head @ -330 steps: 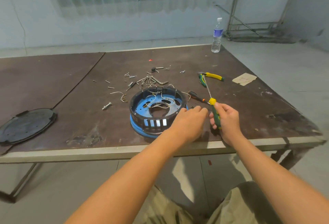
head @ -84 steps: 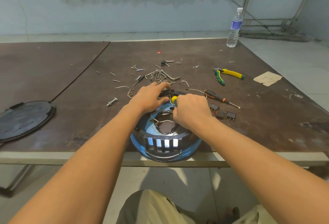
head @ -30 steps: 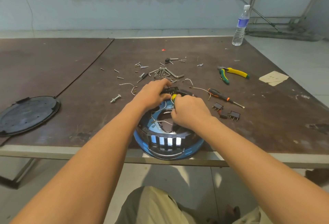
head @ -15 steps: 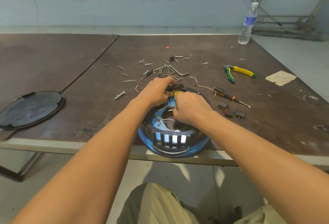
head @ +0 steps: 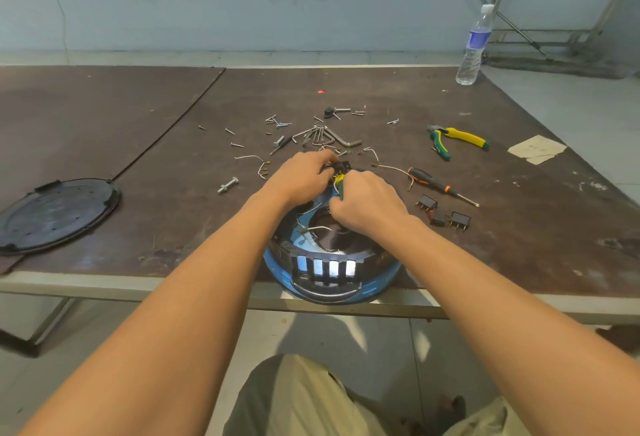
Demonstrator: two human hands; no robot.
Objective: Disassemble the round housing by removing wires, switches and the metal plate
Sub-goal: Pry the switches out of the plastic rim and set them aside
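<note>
Left hand (head: 300, 176) pinching a black rocker switch (head: 341, 167) on the round blue-and-black plastic housing (head: 330, 278), right hand (head: 367, 208) clenched round a green-and-yellow screwdriver (head: 340, 185); freed black switches (head: 459, 220) lie right of the grip, white wires (head: 320, 228) remain below it.

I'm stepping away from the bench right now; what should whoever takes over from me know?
Left hand pinches a black switch at the far rim of the round blue-and-black housing.
Right hand grips a green-and-yellow screwdriver beside that switch.
Done: three loose black switches and cut white wires lie on the brown table.
Left: this switch, the white wires inside the housing, then the blue inner plate.
</note>
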